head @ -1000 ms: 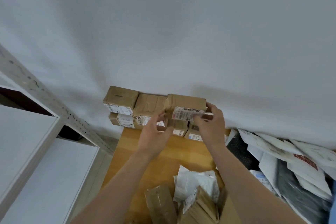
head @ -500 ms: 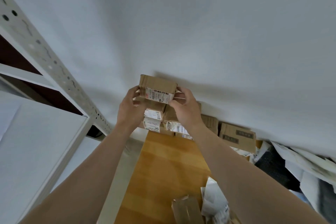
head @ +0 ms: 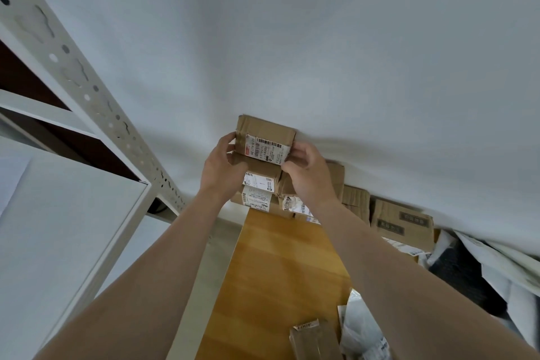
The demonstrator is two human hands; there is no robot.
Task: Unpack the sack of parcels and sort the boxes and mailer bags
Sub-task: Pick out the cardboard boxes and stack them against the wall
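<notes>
A small brown cardboard box (head: pixel 264 137) with a white barcode label sits on top of a stack of similar boxes (head: pixel 260 184) against the white wall, at the far left end of the wooden table (head: pixel 277 266). My left hand (head: pixel 223 168) grips its left end and my right hand (head: pixel 306 169) grips its right end. More brown boxes (head: pixel 401 222) line the wall to the right. White and dark mailer bags (head: pixel 482 269) lie heaped at the far right.
A white metal shelving rack (head: pixel 87 90) with a perforated upright stands close on the left. At the near edge of the table lie a brown box (head: pixel 315 339) and a crumpled white mailer bag (head: pixel 362 330).
Both hands lifted the labelled box from the lower row and carried it left and up onto the top of the stack. The view has swung left toward the rack.
</notes>
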